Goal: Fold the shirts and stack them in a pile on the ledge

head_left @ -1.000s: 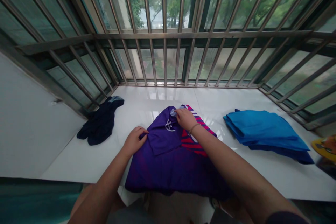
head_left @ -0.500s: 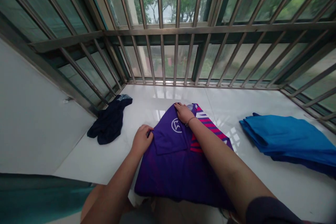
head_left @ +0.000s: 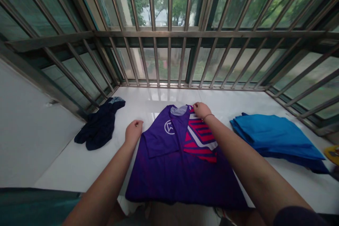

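Both hands sit near mid-frame, forearms reaching up from the bottom corners. The left hand (head_left: 134,133) is curled in, its fingers drawn close to the thumb, just beside the shirt's left edge; whether it pinches any fabric I cannot tell. The right hand (head_left: 202,110) bends at the wrist, fingertips narrowed on the shirt's shoulder by the collar, with a thin bracelet (head_left: 208,116) around the wrist.

Beneath them, the purple shirt (head_left: 164,173) lies at lower centre, its near edge by the front of the white ledge (head_left: 217,97). One folded-over part bears a white ring emblem (head_left: 169,127) around a zigzag mark, unreadable as lettering; another shows pink stripes (head_left: 202,130) and a white band.

Folded blue cloth (head_left: 275,134) lies at right, a dark navy garment (head_left: 100,125) at left. Beyond stand metal bars (head_left: 169,63), then blurred trees (head_left: 180,3) at the top.
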Action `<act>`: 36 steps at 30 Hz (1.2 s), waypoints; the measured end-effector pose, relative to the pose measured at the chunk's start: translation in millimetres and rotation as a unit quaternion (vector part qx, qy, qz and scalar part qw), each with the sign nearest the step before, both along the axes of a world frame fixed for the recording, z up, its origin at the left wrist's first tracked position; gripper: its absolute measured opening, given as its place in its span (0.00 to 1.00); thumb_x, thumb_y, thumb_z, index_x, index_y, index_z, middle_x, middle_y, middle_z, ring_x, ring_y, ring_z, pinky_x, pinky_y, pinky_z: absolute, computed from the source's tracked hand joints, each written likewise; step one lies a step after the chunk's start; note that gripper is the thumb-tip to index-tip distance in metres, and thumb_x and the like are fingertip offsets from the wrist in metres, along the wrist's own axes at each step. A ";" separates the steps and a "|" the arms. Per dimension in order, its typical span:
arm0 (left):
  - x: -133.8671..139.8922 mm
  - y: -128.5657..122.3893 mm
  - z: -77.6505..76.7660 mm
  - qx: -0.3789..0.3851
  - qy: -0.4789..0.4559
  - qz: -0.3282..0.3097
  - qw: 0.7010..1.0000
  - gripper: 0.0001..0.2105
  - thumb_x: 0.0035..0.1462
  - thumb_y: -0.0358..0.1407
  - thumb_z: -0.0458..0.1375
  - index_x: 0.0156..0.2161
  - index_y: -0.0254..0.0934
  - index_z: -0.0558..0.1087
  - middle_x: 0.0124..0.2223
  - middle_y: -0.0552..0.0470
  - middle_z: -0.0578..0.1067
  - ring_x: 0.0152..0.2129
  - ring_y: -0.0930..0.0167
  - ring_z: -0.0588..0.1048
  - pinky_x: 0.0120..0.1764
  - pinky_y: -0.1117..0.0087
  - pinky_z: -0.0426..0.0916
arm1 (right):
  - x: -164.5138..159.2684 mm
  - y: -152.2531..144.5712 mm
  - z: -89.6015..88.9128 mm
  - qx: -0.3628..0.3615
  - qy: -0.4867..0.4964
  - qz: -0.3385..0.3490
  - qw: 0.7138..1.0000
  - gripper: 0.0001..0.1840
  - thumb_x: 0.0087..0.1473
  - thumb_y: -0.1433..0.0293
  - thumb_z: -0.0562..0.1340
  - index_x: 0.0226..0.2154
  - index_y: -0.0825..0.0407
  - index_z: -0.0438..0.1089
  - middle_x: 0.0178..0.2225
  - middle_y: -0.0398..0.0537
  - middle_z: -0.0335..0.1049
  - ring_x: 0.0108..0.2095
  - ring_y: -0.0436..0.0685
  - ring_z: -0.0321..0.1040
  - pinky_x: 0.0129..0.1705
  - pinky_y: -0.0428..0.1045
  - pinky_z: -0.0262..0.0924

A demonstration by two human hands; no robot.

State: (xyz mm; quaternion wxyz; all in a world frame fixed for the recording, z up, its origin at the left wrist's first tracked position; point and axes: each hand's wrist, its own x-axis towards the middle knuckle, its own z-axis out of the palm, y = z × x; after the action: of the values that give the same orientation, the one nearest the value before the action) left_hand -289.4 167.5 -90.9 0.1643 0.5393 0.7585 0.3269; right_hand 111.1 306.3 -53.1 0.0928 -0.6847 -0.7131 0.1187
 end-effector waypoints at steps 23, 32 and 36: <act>90.9 155.8 41.5 0.048 -0.087 -0.208 0.973 0.13 0.60 0.45 0.62 0.43 0.38 0.77 0.38 0.50 0.82 0.37 0.65 0.79 0.45 0.64 0.75 | 23.8 -7.5 -5.3 0.031 0.232 -0.010 0.972 0.12 0.69 0.61 0.63 0.47 0.51 0.76 0.39 0.47 0.80 0.36 0.53 0.76 0.39 0.47 0.71; 29.8 -39.3 55.6 0.074 0.031 -0.391 0.917 0.06 0.64 0.43 0.61 0.42 0.48 0.79 0.48 0.47 0.83 0.49 0.57 0.80 0.57 0.53 0.75 | 82.4 -174.9 17.7 0.080 0.234 0.196 0.949 0.07 0.67 0.63 0.64 0.43 0.44 0.78 0.48 0.53 0.76 0.52 0.62 0.73 0.57 0.58 0.70; 21.4 -102.6 32.5 0.029 0.114 -0.434 0.893 0.10 0.67 0.38 0.62 0.50 0.54 0.81 0.53 0.48 0.84 0.56 0.56 0.79 0.67 0.45 0.68 | 92.8 -235.0 -1.7 0.021 0.185 0.256 0.949 0.10 0.69 0.66 0.61 0.44 0.41 0.80 0.50 0.54 0.76 0.52 0.62 0.73 0.56 0.59 0.71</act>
State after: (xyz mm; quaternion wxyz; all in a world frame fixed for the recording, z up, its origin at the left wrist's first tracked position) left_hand -268.1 64.9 -58.4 0.1866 0.8531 0.4525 0.1805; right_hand 203.9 71.3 -54.7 0.2041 -0.4432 -0.8369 0.2479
